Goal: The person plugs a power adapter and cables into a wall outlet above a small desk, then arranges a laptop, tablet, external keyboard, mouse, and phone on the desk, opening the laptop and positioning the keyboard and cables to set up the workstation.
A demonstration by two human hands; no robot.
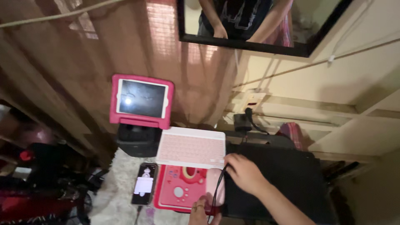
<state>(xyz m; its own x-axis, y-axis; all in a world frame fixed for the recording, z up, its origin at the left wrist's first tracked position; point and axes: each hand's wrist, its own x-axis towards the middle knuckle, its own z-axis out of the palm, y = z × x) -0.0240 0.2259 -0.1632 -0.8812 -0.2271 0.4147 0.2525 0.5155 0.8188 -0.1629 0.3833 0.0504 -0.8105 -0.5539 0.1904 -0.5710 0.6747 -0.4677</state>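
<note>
Now | right hand (246, 173) fingers pinch black cable (217, 189) | left hand (203, 210) fingers hold pink mouse (214, 187)

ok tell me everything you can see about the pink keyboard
The keyboard is a slim, pale pink board with rows of small pink keys and a white rim, plastic by its look. It lies flat but skewed, its near edge resting on a red toy, its far corner beside a black speaker under a pink-cased tablet. The right hand is at its near right corner.
</note>
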